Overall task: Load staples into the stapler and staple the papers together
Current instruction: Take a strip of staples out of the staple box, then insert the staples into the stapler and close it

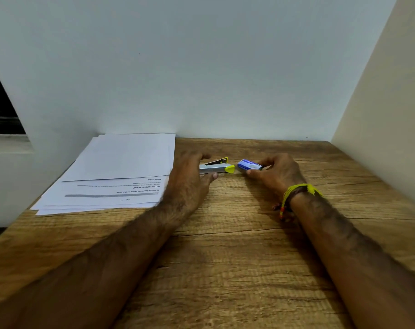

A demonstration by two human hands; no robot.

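The work is at the loading step, judged from how things lie. The stapler (217, 166), silver with yellow tips, sits on the wooden worktop (237, 245) at the centre of the frame, its top arm lifted a little off the body. The left hand (189, 179) curls round its near end, thumb in front and fingers behind, holding it down. Just to the right, the right hand (276, 173) pinches a small blue staple box (249, 165) between thumb and fingertips; box and stapler lie close but apart. The papers (116, 172) lie in a loose, uneven stack at the left of the frame, beside the left hand. Next, the box probably needs opening and a strip drawn out, while the stapler's tray is held open and steady.
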